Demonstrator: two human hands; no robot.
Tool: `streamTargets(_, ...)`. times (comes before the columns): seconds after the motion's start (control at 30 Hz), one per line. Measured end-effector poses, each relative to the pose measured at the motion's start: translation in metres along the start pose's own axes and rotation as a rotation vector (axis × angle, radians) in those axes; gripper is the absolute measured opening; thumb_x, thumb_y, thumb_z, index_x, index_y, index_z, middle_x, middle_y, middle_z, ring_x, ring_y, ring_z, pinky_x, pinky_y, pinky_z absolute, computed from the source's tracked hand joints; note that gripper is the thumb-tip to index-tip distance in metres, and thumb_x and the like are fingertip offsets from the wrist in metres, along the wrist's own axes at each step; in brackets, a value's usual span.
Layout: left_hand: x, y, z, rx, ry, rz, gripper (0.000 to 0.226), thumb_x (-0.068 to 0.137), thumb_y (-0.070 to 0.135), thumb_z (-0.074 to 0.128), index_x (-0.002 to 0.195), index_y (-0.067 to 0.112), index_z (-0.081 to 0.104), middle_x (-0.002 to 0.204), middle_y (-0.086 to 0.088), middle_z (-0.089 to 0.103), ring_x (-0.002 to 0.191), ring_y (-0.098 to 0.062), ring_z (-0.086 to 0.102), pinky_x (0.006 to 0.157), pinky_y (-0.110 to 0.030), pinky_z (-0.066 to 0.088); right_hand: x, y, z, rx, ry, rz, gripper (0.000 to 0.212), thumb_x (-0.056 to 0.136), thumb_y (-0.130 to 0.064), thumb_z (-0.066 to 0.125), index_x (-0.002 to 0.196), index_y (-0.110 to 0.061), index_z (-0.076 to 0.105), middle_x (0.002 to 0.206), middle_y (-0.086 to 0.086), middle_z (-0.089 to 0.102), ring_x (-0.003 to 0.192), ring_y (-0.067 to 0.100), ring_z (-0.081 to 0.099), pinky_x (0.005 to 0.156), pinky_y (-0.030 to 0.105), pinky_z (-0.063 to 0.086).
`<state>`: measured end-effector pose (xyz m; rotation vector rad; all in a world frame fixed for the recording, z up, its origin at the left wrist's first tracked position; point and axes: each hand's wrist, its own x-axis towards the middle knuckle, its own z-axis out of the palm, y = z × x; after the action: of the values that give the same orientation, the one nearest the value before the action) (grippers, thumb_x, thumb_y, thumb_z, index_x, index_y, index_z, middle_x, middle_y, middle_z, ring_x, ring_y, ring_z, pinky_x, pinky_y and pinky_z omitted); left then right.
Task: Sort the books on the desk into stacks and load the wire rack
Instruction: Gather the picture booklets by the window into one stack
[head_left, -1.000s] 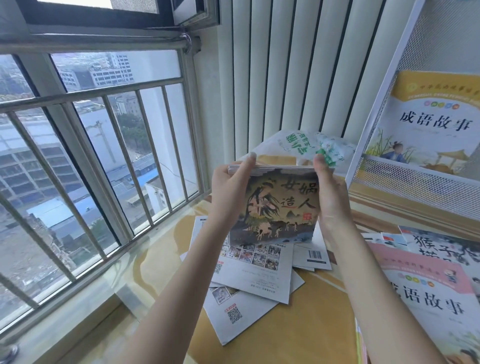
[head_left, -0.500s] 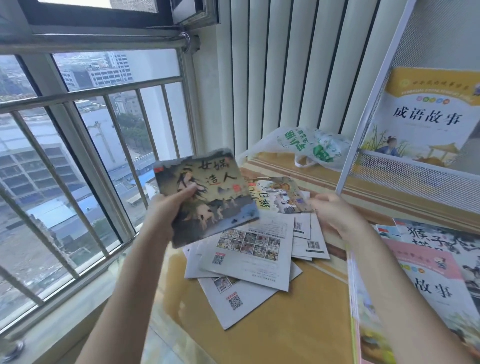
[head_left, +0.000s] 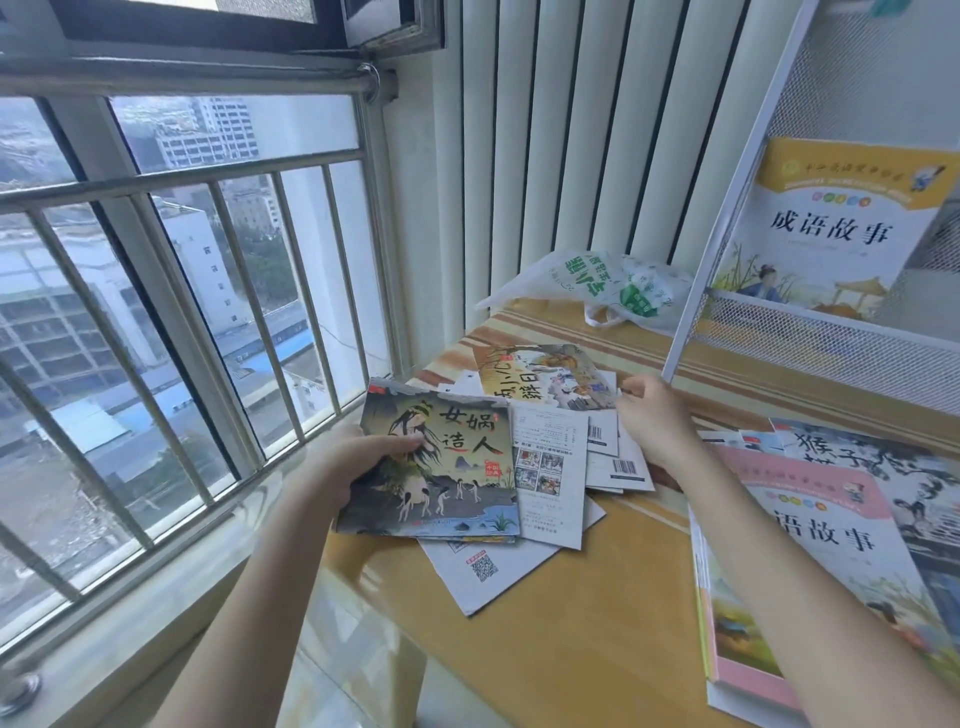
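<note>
Barred window (head_left: 171, 322) and pale blinds (head_left: 571, 156) bordered the yellow surface (head_left: 571, 623). Left hand (head_left: 345, 460) gripped a dark book (head_left: 436, 467) over loose booklets (head_left: 550, 467) near its far-left corner; right hand (head_left: 652, 415), fingers curled, touched them. Wire rack (head_left: 831, 332) stood at the far-right edge.

Bright daylight from the window (head_left: 182, 312) at left; edges bowed, perhaps slightly soft

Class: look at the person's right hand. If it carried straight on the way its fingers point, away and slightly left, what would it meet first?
Most likely the yellow picture book atop the scattered pile: the right hand is already at its right edge, perhaps touching. Depth is uncertain.
</note>
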<state>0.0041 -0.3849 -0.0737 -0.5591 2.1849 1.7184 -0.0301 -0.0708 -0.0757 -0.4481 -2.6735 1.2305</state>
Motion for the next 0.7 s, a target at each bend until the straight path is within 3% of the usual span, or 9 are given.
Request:
streamTargets(0.03, -0.004, 0.002, 0.001, -0.006, -0.008, -0.001, 0.086, 0.035, 0.042, 0.094, 0.104, -0.001, 0.065, 0.082, -0.019, 0.074, 0.077, -0.033, 0.073, 0.078, -0.049, 0.058, 0.003, -0.004, 0.001, -0.107, 0.000, -0.128, 0.041, 0.094, -0.020, 0.050, 0.134, -0.012, 0.044, 0.134, 0.009, 0.050, 0.116, 0.028, 0.051, 0.087, 0.033, 0.042)
streamTargets(0.1, -0.005, 0.002, 0.002, -0.023, -0.007, 0.002, 0.065, 0.053, 0.033, 0.092, 0.101, -0.002, 0.065, 0.079, -0.019, 0.074, 0.073, -0.032, 0.073, 0.072, -0.044, 0.060, 0.011, -0.010, 0.005, -0.277, -0.188, -0.292, 0.050, 0.096, -0.025, 0.049, 0.143, -0.022, 0.034, 0.152, 0.008, 0.030, 0.136, 0.028, 0.033, 0.105, 0.039, 0.033)
streamTargets(0.2, -0.005, 0.002, 0.004, -0.045, 0.016, 0.003, 0.038, 0.067, 0.026, 0.086, 0.087, 0.001, 0.065, 0.068, -0.016, 0.072, 0.061, -0.027, 0.071, 0.060, -0.034, 0.058, 0.027, -0.004, 0.013, -0.419, -0.506, -0.283, 0.055, 0.097, -0.044, 0.044, 0.148, -0.035, 0.024, 0.160, 0.000, 0.003, 0.147, 0.022, 0.000, 0.117, 0.048, 0.008)
streamTargets(0.27, -0.005, 0.002, 0.006, -0.050, 0.036, 0.020, 0.033, 0.069, 0.026, 0.085, 0.081, 0.002, 0.065, 0.064, -0.014, 0.072, 0.057, -0.025, 0.070, 0.055, -0.031, 0.056, 0.038, 0.004, 0.018, -0.406, -0.452, -0.254, 0.054, 0.094, -0.053, 0.042, 0.145, -0.038, 0.030, 0.158, 0.000, 0.014, 0.145, 0.023, 0.014, 0.115, 0.043, 0.018)
streamTargets(0.33, -0.004, 0.000, 0.007, -0.068, 0.054, 0.041, 0.030, 0.070, 0.025, 0.085, 0.079, 0.004, 0.065, 0.063, -0.013, 0.071, 0.054, -0.024, 0.069, 0.052, -0.029, 0.054, 0.043, 0.004, 0.019, -0.519, -0.324, -0.309, 0.052, 0.093, -0.056, 0.041, 0.141, -0.038, 0.038, 0.150, 0.002, 0.037, 0.136, 0.024, 0.035, 0.104, 0.037, 0.033)
streamTargets(0.37, -0.004, 0.001, 0.008, -0.078, 0.057, 0.042, 0.030, 0.069, 0.025, 0.085, 0.079, 0.004, 0.065, 0.063, -0.013, 0.072, 0.054, -0.024, 0.069, 0.051, -0.028, 0.054, 0.043, 0.002, 0.020, -0.577, -0.286, -0.346, 0.051, 0.093, -0.057, 0.041, 0.140, -0.037, 0.041, 0.147, 0.002, 0.041, 0.133, 0.025, 0.037, 0.103, 0.036, 0.034)
streamTargets(0.47, -0.006, 0.000, 0.008, -0.098, 0.063, 0.064, 0.030, 0.069, 0.023, 0.085, 0.083, 0.003, 0.067, 0.063, -0.014, 0.072, 0.052, -0.023, 0.069, 0.046, -0.027, 0.053, 0.046, 0.005, 0.017, -0.648, -0.314, -0.396, 0.051, 0.095, -0.055, 0.037, 0.142, -0.037, 0.038, 0.145, 0.003, 0.038, 0.136, 0.025, 0.029, 0.108, 0.039, 0.028)
streamTargets(0.57, -0.005, -0.003, 0.007, -0.140, 0.063, 0.096, 0.036, 0.070, 0.022, 0.084, 0.095, 0.001, 0.068, 0.075, -0.018, 0.074, 0.059, -0.026, 0.072, 0.050, -0.030, 0.056, 0.049, 0.011, 0.006, -0.625, -0.427, -0.386, 0.047, 0.097, -0.048, 0.037, 0.144, -0.039, 0.035, 0.149, -0.002, 0.031, 0.140, 0.022, 0.018, 0.113, 0.039, 0.015)
streamTargets(0.7, -0.003, -0.006, 0.008, -0.191, 0.112, 0.124, 0.046, 0.071, 0.023, 0.084, 0.105, 0.002, 0.061, 0.090, -0.022, 0.072, 0.058, -0.023, 0.071, 0.044, -0.024, 0.051, 0.051, 0.023, 0.001, -0.571, -0.384, -0.481, 0.047, 0.097, -0.041, 0.045, 0.142, -0.030, 0.041, 0.148, 0.000, 0.038, 0.139, 0.020, 0.028, 0.111, 0.034, 0.021)
